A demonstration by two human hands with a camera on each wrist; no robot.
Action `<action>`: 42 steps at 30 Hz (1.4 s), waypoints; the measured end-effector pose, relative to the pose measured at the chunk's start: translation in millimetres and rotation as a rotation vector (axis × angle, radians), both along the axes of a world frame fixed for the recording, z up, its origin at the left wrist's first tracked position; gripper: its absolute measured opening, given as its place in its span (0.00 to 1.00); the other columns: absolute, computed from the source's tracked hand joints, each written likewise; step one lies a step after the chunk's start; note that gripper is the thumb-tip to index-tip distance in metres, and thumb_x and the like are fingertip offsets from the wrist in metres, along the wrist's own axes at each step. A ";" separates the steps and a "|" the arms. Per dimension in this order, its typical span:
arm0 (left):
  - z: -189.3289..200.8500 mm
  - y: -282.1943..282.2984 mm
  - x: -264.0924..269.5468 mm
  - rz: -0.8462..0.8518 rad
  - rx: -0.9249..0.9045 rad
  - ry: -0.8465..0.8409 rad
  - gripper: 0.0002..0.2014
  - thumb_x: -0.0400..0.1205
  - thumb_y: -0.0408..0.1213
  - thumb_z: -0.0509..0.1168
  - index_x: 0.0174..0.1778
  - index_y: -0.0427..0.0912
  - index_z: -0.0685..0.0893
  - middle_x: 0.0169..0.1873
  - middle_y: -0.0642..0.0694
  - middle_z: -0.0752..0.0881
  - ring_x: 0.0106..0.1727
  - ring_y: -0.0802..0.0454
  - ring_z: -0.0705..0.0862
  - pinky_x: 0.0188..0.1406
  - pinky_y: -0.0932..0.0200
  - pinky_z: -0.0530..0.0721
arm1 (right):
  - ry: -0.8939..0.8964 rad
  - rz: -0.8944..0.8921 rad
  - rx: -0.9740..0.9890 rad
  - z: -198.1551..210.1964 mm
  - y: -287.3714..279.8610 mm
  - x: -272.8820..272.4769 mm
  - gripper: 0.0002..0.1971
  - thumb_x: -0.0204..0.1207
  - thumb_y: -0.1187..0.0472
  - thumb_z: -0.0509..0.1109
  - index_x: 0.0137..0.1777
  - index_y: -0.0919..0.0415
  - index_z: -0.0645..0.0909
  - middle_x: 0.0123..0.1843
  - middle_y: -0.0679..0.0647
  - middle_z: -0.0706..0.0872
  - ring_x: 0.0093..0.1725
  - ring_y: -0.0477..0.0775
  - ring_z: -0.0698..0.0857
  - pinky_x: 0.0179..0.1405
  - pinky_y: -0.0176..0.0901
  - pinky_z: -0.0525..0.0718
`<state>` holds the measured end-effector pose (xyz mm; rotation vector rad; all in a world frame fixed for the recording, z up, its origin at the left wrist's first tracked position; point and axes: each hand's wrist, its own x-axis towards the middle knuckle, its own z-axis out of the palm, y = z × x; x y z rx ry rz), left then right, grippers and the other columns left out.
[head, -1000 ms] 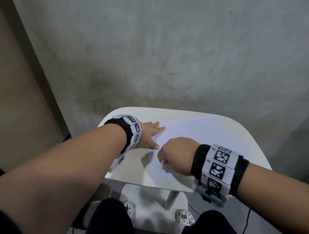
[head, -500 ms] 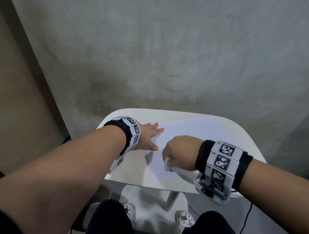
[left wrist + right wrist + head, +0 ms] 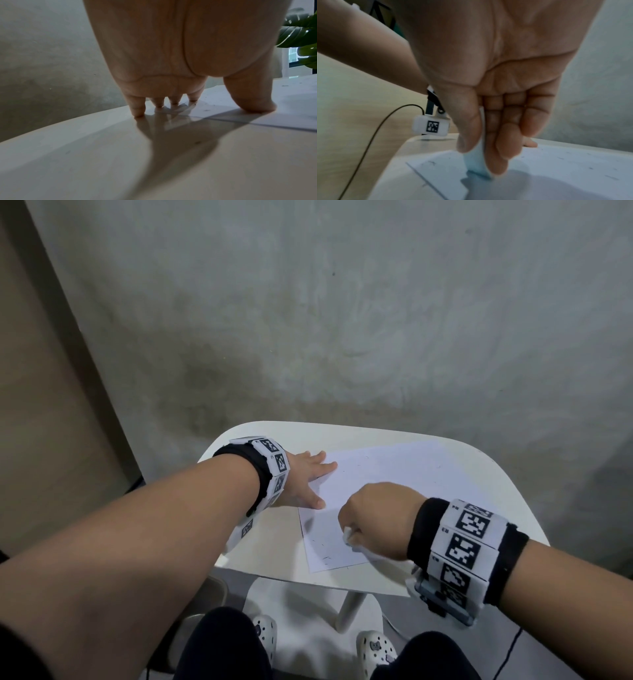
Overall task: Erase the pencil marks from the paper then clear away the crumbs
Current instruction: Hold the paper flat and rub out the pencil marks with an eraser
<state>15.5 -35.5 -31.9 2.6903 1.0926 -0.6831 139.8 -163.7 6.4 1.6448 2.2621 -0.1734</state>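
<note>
Below, we see a sheet of paper (image 3: pixel 383 494) lying flat on a small white table (image 3: pixel 493 491), its near-left corner close to the table's front edge. Our left hand (image 3: pixel 305 477) lies spread on the sheet's left margin, fingers straight; in the left wrist view the fingertips (image 3: pixel 173 102) and thumb press down where paper (image 3: pixel 291 105) meets table (image 3: pixel 85 155). Our right hand (image 3: pixel 373 518) is curled over the near part of the sheet. In the right wrist view, thumb and fingers (image 3: pixel 494 155) pinch a pale blue-white eraser (image 3: pixel 476 162), whose lower end touches the paper (image 3: pixel 565 169). Short dark pencil marks (image 3: pixel 325 558) are scattered across the sheet, some near the front edge and others farther back; we cannot separate marks from crumbs at this resolution. Both wrists carry bands printed with black-and-white square codes (image 3: pixel 469 539). A grey wall (image 3: pixel 342 320) stands behind the table, and green leaves (image 3: pixel 302 33) show at the right in the left wrist view.
</note>
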 end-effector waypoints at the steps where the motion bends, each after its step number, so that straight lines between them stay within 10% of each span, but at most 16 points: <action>1: 0.8 -0.1 -0.1 -0.002 -0.001 0.001 0.41 0.84 0.60 0.55 0.84 0.57 0.36 0.84 0.52 0.35 0.85 0.50 0.40 0.82 0.40 0.47 | 0.001 0.009 -0.031 0.5 -4.0 0.5 0.10 0.75 0.63 0.62 0.45 0.60 0.86 0.37 0.50 0.84 0.38 0.55 0.77 0.30 0.38 0.69; 6: -0.4 -2.1 1.5 0.018 -0.001 -0.020 0.40 0.84 0.58 0.57 0.84 0.57 0.37 0.84 0.52 0.36 0.85 0.50 0.40 0.82 0.42 0.46 | 0.075 -0.029 -0.007 8.4 11.1 1.2 0.11 0.75 0.59 0.64 0.46 0.58 0.89 0.44 0.50 0.91 0.47 0.54 0.85 0.45 0.43 0.79; 20: 1.4 3.4 5.5 0.014 -0.071 -0.024 0.45 0.82 0.54 0.64 0.84 0.54 0.37 0.84 0.49 0.36 0.86 0.46 0.41 0.83 0.39 0.46 | 0.076 0.032 0.013 1.9 15.7 -21.1 0.14 0.76 0.63 0.65 0.29 0.52 0.71 0.33 0.49 0.78 0.37 0.54 0.75 0.29 0.40 0.67; 32: -7.6 11.7 3.8 -0.001 -0.061 -0.025 0.45 0.81 0.61 0.60 0.84 0.55 0.36 0.84 0.49 0.36 0.86 0.46 0.41 0.82 0.38 0.46 | 0.051 0.050 -0.122 2.3 7.4 -20.0 0.09 0.77 0.60 0.66 0.51 0.62 0.86 0.44 0.54 0.86 0.43 0.54 0.80 0.44 0.45 0.78; 42: 3.8 23.4 -23.8 0.057 -0.039 -0.006 0.44 0.82 0.56 0.62 0.85 0.54 0.39 0.85 0.49 0.37 0.86 0.46 0.41 0.82 0.44 0.45 | 0.191 -0.313 0.011 24.9 24.8 56.0 0.09 0.75 0.60 0.64 0.43 0.60 0.87 0.34 0.47 0.87 0.37 0.51 0.83 0.39 0.40 0.80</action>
